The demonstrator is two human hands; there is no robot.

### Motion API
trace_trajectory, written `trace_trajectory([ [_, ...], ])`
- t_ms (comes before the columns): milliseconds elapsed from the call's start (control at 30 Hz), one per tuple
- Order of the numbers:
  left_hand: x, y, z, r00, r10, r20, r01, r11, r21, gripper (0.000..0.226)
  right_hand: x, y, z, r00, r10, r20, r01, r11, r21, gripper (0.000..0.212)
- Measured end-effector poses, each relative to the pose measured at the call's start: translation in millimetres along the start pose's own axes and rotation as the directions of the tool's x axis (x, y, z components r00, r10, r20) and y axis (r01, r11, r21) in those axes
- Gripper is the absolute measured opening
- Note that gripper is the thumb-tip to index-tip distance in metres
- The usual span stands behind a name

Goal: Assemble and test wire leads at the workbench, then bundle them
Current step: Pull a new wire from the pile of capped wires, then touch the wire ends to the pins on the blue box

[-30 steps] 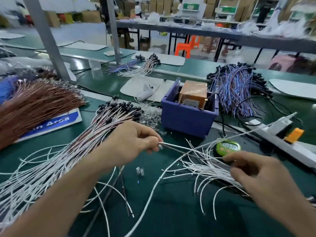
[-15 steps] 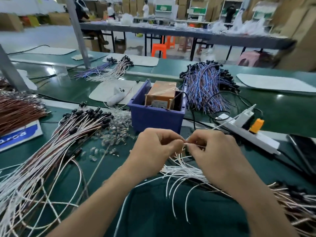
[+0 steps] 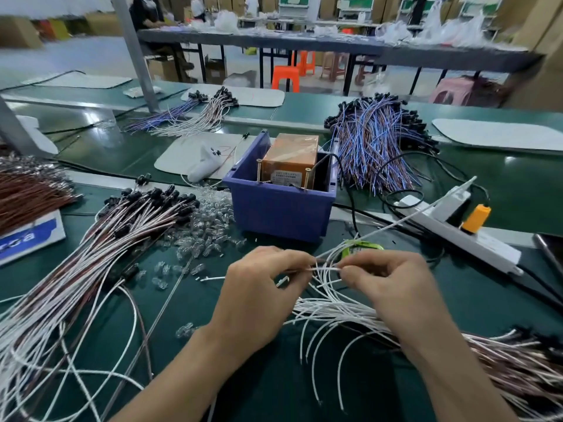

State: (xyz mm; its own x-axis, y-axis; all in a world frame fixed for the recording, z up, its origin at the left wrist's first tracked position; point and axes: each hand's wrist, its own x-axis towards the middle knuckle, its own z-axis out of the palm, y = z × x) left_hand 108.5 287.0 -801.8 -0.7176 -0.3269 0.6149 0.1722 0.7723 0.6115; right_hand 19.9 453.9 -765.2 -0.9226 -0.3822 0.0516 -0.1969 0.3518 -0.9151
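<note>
Left hand (image 3: 259, 296) and right hand (image 3: 393, 287) — fingers (image 3: 286, 258) curled — pinch a white wire lead (image 3: 327, 269), its ends hidden in the grip. Long axis left–right, above the desk (image 3: 182, 303) before the blue bin (image 3: 280, 211).

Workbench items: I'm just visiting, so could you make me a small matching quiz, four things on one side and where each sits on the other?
Things:
1. orange box
2. clear bulbs
3. power strip
4. white wire

Places:
A. pinched between left hand and right hand
B. inside the blue bin
C. right of the bin
D. heaped just left of the bin

Pairs: 1-B, 2-D, 3-C, 4-A
</note>
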Motion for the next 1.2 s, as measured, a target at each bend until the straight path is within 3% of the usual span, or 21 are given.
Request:
trace_trajectory([
  [133,-1.2,-4.0,1.7,0.999,0.053,-0.01,-0.051,0.993,0.11,0.009,-5.4,2.3,-1.1,0.953,-0.048,-0.298,0.097,0.984,0.152,0.019],
  [200,-2.2,-3.8,4.2,0.992,0.12,0.026,-0.122,0.982,0.143,0.007,-10.8,2.6,-1.7,0.883,-0.202,-0.424,0.23,0.973,0.015,0.012],
  [300,-3.4,0.0,8.3,0.977,0.205,0.051,-0.21,0.97,0.124,0.004,-24.4,1.8,16.8,0.816,-0.52,-0.252,0.443,0.844,-0.303,0.011],
  [400,-4.8,-0.1,9.3,0.968,0.252,0.017,-0.252,0.963,0.099,0.015,-27.2,0.9,36.3,0.763,-0.641,-0.075,0.53,0.689,-0.494,0.011],
  [467,-4.9,-2.0,8.2,0.965,0.261,-0.001,-0.26,0.963,0.072,0.014,-25.7,-1.0,36.4,0.795,-0.605,-0.045,0.506,0.703,-0.501,0.014],
  [567,-6.0,-0.5,8.4,0.965,0.26,-0.034,-0.259,0.965,0.037,0.005,-29.3,-1.8,27.6,0.881,-0.472,-0.026,0.424,0.814,-0.397,0.012],
  [733,-3.7,-3.1,6.5,0.976,0.219,-0.024,-0.218,0.975,0.039,0.01,-32.3,-4.7,20.8,0.898,-0.438,-0.039,0.371,0.803,-0.467,0.014],
  [900,4.4,-13.0,-7.7,0.994,0.077,-0.076,-0.077,0.997,-0.004,0.007,-22.1,-0.9,0.7,0.895,-0.37,-0.25,0.229,0.861,-0.454,0.018],
  [1033,12.0,-19.1,-14.6,0.992,-0.02,-0.121,0.024,0.999,0.031,0.011,-14.7,3.7,-3.9,0.922,-0.261,-0.287,0.133,0.907,-0.399,0.019],
  [1200,16.7,-20.1,-20.3,0.928,-0.28,-0.246,0.249,0.957,-0.148,0.025,-11.2,9.0,-5.8,0.927,-0.237,-0.289,0.123,0.924,-0.362,0.027],
])
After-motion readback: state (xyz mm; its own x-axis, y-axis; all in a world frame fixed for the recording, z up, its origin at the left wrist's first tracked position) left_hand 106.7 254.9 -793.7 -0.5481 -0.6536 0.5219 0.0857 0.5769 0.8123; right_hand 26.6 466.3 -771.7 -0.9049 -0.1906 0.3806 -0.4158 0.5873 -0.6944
